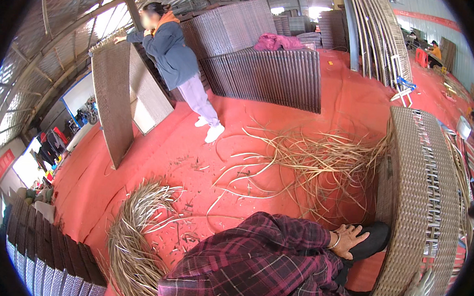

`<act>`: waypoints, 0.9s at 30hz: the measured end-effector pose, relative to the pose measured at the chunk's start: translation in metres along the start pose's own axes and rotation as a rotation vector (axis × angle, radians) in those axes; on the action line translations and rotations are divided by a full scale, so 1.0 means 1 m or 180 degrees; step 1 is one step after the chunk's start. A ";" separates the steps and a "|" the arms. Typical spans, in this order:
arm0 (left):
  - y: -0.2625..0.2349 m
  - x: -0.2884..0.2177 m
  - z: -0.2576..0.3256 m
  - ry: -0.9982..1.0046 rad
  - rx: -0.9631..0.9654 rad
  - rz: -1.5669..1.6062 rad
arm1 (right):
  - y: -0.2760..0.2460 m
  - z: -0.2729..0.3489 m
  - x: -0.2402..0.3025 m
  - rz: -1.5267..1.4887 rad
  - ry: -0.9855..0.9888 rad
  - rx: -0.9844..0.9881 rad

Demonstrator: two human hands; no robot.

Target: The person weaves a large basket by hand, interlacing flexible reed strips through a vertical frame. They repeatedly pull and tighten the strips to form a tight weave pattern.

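Observation:
My left hand (348, 240), bare with a bracelet at the wrist, lies with spread fingers on my dark-clad knee (374, 235). The plaid sleeve (263, 256) of that arm fills the lower middle. My right hand (417, 291), in a pale glove, rests with its fingers stretched out on a woven panel (410, 210). The panel stands close on my right, tan and brown, with a lengthwise band of gaps in its weave. No object shows in either hand. Loose long strips (322, 158) spread over the floor beside the panel.
A bundle of strips (136, 234) lies at left on the red floor covering (188, 156). Stacked dark panels (54, 251) fill the lower left. Farther off, a person (177, 54) touches an upright woven panel (111, 98). More dark panels (262, 77) and leaning poles (377, 37) stand behind.

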State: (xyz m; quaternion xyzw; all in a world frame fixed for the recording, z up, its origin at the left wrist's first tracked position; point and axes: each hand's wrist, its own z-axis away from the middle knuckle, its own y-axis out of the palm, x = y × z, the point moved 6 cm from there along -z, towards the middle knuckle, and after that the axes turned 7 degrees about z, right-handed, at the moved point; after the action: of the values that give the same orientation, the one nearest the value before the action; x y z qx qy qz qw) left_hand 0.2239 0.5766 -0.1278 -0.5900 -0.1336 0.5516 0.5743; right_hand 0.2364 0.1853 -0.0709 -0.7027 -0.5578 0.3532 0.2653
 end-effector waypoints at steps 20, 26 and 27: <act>-0.002 -0.002 0.002 -0.0113 0.0101 -0.0053 | -0.002 0.007 -0.004 -0.0097 0.0030 -0.0035; -0.006 -0.005 0.005 -0.0107 0.0109 -0.0028 | -0.006 0.011 -0.001 -0.0117 0.0015 -0.0030; -0.006 -0.006 0.006 -0.0110 0.0101 -0.0038 | -0.007 0.012 -0.001 -0.0121 0.0027 -0.0033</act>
State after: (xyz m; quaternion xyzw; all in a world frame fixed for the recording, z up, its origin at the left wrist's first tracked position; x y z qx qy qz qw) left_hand 0.2203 0.5773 -0.1182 -0.5704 -0.1382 0.5603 0.5845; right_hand 0.2228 0.1857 -0.0731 -0.6948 -0.5718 0.3422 0.2706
